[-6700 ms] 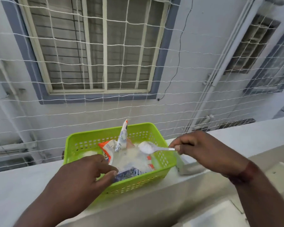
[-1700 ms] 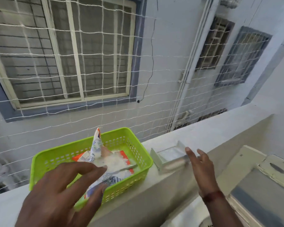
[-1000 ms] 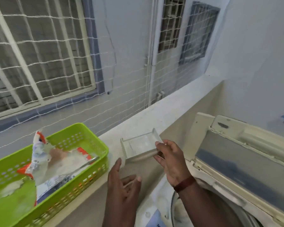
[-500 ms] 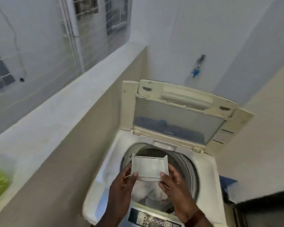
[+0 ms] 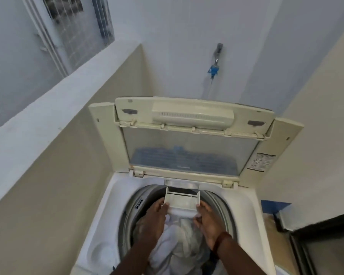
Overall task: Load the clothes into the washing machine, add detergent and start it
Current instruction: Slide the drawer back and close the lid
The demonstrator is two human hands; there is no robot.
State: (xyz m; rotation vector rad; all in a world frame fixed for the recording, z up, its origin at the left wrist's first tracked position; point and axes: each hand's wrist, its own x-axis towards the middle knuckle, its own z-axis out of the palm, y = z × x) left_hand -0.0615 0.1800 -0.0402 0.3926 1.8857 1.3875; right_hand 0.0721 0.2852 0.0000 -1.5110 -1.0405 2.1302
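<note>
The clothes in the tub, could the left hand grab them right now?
Probably not yet: the left hand is busy holding the tray with the right hand. The clothes lie uncovered just below, lid up.

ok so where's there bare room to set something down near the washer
The parapet ledge left of the washing machine is bare in this view. The machine's white top rim left of the drum has some bare room. The drum is crowded: clothes fill it and both hands, left and right, hold the detergent drawer above.

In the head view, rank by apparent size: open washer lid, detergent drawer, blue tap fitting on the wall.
1. Open washer lid
2. Detergent drawer, though nearer the camera
3. Blue tap fitting, farthest away
</note>
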